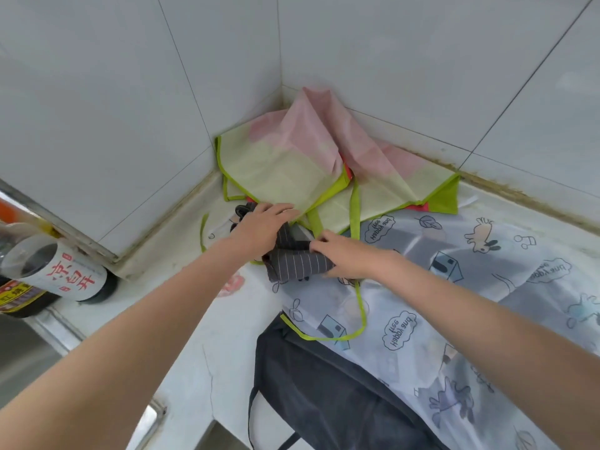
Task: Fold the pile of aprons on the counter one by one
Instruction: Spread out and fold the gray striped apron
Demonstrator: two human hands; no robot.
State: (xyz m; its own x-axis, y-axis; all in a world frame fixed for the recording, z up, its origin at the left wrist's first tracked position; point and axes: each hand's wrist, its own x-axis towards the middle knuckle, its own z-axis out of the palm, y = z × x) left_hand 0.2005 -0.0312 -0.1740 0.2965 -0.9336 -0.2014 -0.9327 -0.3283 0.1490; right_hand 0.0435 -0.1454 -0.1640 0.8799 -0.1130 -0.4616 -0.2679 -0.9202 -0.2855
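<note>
A small folded grey pinstriped apron [300, 263] lies on the counter near the corner. My left hand [259, 225] rests over its far end, fingers bent onto the cloth. My right hand [344, 256] holds its right end. Behind them a pink and pale green apron [302, 157] with lime trim is heaped in the corner of the tiled walls. A translucent white apron with cartoon print [454, 287] is spread over the counter on the right. A dark grey apron [324, 394] lies partly under it near the front edge.
Two dark sauce bottles [55, 274] with labels stand at the left against the wall edge. A lime strap loop [357, 319] trails over the printed apron. White counter [201, 336] shows at front left, with a metal sink rim [156, 414] below.
</note>
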